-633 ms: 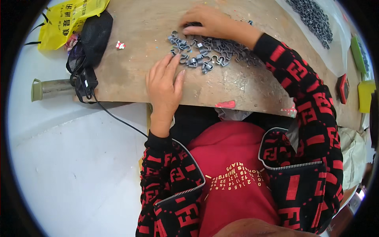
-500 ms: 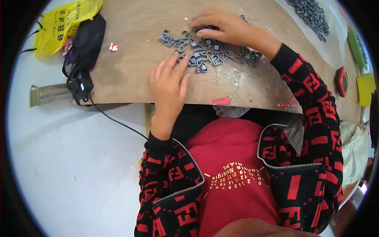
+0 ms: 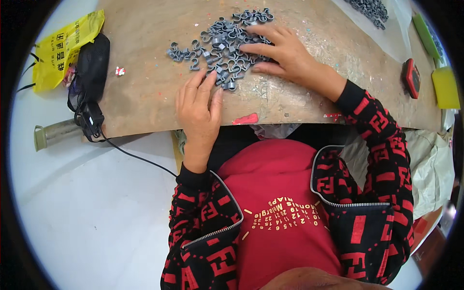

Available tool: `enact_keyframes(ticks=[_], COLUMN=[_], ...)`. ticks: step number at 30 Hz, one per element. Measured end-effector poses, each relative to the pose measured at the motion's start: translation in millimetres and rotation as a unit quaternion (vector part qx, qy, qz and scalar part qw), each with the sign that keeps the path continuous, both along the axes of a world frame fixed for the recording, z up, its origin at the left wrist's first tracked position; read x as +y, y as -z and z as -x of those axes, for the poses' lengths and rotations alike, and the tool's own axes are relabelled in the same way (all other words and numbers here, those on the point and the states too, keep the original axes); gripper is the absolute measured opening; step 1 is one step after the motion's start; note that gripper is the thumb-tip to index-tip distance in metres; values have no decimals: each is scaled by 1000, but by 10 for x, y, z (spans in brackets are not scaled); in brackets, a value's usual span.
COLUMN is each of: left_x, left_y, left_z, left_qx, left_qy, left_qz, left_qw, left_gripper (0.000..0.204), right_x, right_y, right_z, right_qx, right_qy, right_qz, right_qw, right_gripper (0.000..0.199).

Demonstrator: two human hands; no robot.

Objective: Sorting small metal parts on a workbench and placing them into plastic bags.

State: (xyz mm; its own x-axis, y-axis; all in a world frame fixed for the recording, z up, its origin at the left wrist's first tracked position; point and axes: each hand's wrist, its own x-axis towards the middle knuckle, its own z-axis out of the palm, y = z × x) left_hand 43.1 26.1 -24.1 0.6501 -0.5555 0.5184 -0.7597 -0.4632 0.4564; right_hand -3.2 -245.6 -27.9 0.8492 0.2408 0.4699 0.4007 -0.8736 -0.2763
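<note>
A loose heap of small grey curved clips lies on the worn wooden table. At the heap's near edge, my left hand lies palm down with its fingers stretched out, the fingertips close to the nearest clips. My right hand rests along the heap's right side, fingers spread and pointing left, their tips against the clips. No clip shows lifted in either hand. Whatever lies under the right fingertips is partly hidden.
More grey clips lie on clear plastic sheeting at the far right, near a green tray. A red-and-black device and a yellow container are at the right. A yellow bag, black pouch and corded adapter sit left.
My right hand has come down from the heap's far side to its right side, and its fingers are spread wider. Clips on the right are gathered closer leftward. The whole view has shifted slightly.
</note>
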Motion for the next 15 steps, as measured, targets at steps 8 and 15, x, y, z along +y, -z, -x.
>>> enact_keyframes(ticks=[8, 15], left_x=[-27, 0], left_y=[30, 12], left_z=[31, 34], left_qx=[-1, 3], left_qy=[-23, -24], left_qz=[7, 0], left_qw=[1000, 1000], left_gripper=[36, 33], right_x=[-34, -245], right_y=[-66, -191], right_z=[-6, -116], right_qx=[-79, 37], right_qy=[-70, -14], right_qz=[-21, -175], right_qw=[994, 984], right_gripper=[29, 18])
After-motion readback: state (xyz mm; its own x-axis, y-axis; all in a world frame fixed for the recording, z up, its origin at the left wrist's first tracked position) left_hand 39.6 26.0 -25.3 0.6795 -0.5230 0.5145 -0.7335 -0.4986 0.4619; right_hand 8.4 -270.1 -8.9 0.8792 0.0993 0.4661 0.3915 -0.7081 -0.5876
